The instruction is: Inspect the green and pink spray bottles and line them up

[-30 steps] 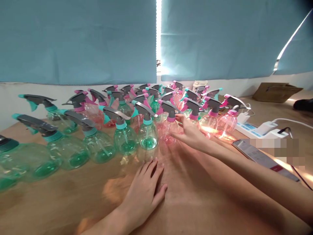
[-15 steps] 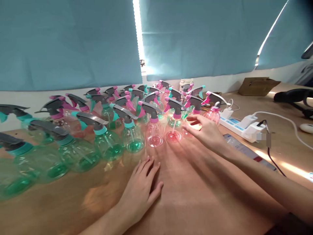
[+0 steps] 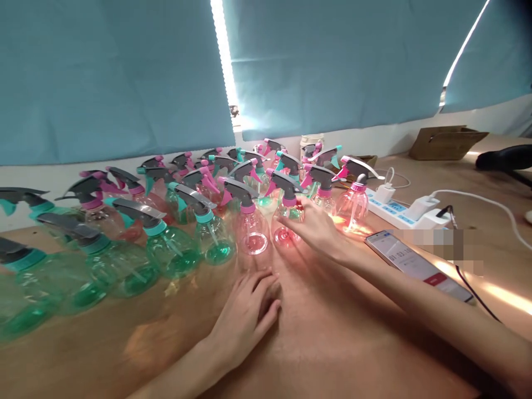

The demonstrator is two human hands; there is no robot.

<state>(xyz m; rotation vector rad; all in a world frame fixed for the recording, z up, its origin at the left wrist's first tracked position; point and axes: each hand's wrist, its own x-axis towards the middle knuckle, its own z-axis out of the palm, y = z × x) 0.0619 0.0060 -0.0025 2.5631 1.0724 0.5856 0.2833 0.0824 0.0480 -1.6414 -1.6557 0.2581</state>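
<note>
Many clear spray bottles with grey triggers stand in rows on a wooden table (image 3: pixel 341 343); green ones (image 3: pixel 172 252) to the left, pink ones (image 3: pixel 251 235) in the middle and right. My right hand (image 3: pixel 313 230) reaches forward with fingers spread, its fingertips against a pink bottle (image 3: pixel 286 230) in the front row. Palm down on the table lies my left hand (image 3: pixel 249 316), fingers loosely curled, just in front of the pink bottles and holding nothing.
A phone (image 3: pixel 409 261) lies on the table right of my right arm. Behind it is a white power strip (image 3: pixel 401 209) with plugs and cables. A cardboard box (image 3: pixel 446 141) sits at the far right. Blue blinds (image 3: pixel 124 72) cover the window behind.
My right hand has moved left along the front row, from the rightmost pink bottles to one nearer the middle. My left hand has stayed put, its fingers curling slightly.
</note>
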